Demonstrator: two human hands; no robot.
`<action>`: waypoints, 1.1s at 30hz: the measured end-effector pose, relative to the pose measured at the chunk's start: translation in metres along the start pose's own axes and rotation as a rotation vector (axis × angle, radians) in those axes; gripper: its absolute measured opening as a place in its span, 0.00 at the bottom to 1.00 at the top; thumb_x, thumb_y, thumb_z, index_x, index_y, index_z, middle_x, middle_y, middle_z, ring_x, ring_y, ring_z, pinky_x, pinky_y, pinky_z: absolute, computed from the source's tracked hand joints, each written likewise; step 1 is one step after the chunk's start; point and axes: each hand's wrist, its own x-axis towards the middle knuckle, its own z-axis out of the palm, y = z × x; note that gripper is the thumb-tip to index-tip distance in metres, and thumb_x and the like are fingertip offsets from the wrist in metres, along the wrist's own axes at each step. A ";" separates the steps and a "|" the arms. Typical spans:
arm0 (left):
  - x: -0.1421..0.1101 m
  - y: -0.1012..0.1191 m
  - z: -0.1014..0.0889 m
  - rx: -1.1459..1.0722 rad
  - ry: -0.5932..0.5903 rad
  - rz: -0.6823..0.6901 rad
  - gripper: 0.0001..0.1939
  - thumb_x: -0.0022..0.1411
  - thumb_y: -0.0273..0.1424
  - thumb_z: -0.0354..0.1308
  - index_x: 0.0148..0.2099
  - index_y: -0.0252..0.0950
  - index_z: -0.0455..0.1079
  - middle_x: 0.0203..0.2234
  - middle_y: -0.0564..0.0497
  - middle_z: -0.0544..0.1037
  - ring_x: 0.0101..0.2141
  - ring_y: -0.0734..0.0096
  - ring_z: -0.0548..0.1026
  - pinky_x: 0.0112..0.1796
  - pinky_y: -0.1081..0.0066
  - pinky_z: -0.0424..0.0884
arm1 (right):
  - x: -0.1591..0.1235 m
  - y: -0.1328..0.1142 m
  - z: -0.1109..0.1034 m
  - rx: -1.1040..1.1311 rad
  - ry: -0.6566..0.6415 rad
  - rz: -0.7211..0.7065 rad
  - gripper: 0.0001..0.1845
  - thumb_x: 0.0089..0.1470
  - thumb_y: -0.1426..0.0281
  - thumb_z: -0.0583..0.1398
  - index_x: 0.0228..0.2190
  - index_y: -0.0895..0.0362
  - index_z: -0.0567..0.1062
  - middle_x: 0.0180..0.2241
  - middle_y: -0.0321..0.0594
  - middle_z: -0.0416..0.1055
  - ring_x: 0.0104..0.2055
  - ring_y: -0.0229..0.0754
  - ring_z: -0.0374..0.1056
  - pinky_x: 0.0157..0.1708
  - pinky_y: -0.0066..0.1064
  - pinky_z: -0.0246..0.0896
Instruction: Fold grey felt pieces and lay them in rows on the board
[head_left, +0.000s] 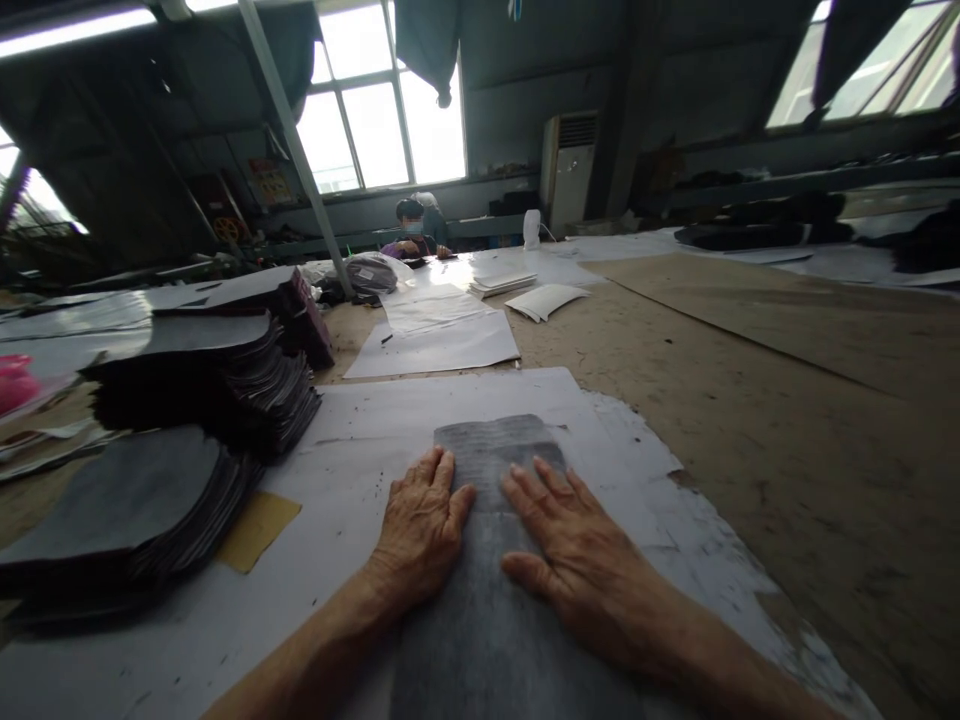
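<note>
A long dark grey sheet (495,450) lies flat on white paper (352,430) in front of me. My left hand (420,530) rests palm down on the sheet's left edge, fingers stretched out. My right hand (570,550) lies flat on the right side of the sheet, fingers spread and pointing away from me. Neither hand holds anything.
Stacks of dark grey sheets (210,380) stand at the left, a lower pile (127,510) nearer me, a yellow card (259,525) beside it. More white sheets (442,340) lie farther back. Another person (411,230) sits at the far end. Bare brown board (787,400) spreads right.
</note>
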 end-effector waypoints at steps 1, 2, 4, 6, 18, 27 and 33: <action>-0.001 -0.001 -0.002 -0.006 -0.024 0.003 0.27 0.61 0.38 0.44 0.58 0.27 0.57 0.59 0.36 0.55 0.59 0.50 0.52 0.56 0.49 0.45 | -0.002 -0.001 0.002 -0.022 -0.102 -0.042 0.34 0.55 0.52 0.49 0.58 0.58 0.56 0.60 0.47 0.51 0.62 0.53 0.40 0.58 0.52 0.40; -0.002 -0.003 -0.005 -0.018 -0.045 0.008 0.28 0.61 0.39 0.44 0.59 0.27 0.56 0.60 0.36 0.54 0.59 0.51 0.51 0.56 0.49 0.45 | -0.003 -0.002 0.003 -0.044 -0.167 -0.060 0.34 0.56 0.51 0.47 0.58 0.57 0.55 0.60 0.47 0.50 0.62 0.53 0.40 0.57 0.54 0.40; -0.002 -0.006 -0.014 -0.053 -0.078 0.028 0.27 0.62 0.39 0.44 0.59 0.28 0.57 0.59 0.38 0.57 0.59 0.54 0.54 0.56 0.53 0.49 | -0.003 -0.004 0.004 -0.093 -0.143 -0.061 0.33 0.56 0.52 0.47 0.57 0.59 0.57 0.60 0.49 0.49 0.62 0.55 0.39 0.57 0.56 0.39; 0.001 -0.009 -0.025 -0.099 -0.075 0.068 0.24 0.61 0.37 0.46 0.56 0.32 0.62 0.58 0.43 0.60 0.57 0.59 0.57 0.56 0.60 0.52 | -0.004 -0.008 0.002 -0.123 -0.006 -0.120 0.30 0.56 0.55 0.50 0.54 0.61 0.62 0.59 0.51 0.52 0.62 0.55 0.41 0.57 0.57 0.37; 0.021 -0.032 -0.031 -0.530 -0.182 0.247 0.08 0.53 0.26 0.56 0.32 0.35 0.77 0.34 0.49 0.75 0.34 0.72 0.73 0.36 0.74 0.69 | -0.012 -0.055 -0.002 0.261 -0.075 -0.319 0.08 0.49 0.75 0.56 0.32 0.55 0.73 0.33 0.39 0.69 0.39 0.43 0.62 0.42 0.39 0.57; 0.020 -0.031 -0.028 -0.561 -0.175 0.261 0.07 0.53 0.26 0.56 0.32 0.37 0.77 0.31 0.50 0.73 0.34 0.73 0.71 0.37 0.74 0.67 | -0.015 -0.054 -0.004 0.260 -0.140 -0.428 0.07 0.50 0.74 0.54 0.25 0.54 0.70 0.28 0.38 0.69 0.34 0.40 0.62 0.39 0.35 0.58; 0.021 -0.032 -0.029 -0.561 -0.188 0.266 0.10 0.54 0.24 0.54 0.33 0.36 0.77 0.32 0.50 0.73 0.36 0.72 0.71 0.39 0.74 0.66 | -0.014 -0.050 -0.008 0.296 0.004 -0.430 0.09 0.49 0.75 0.56 0.34 0.56 0.72 0.36 0.39 0.71 0.42 0.40 0.63 0.47 0.34 0.57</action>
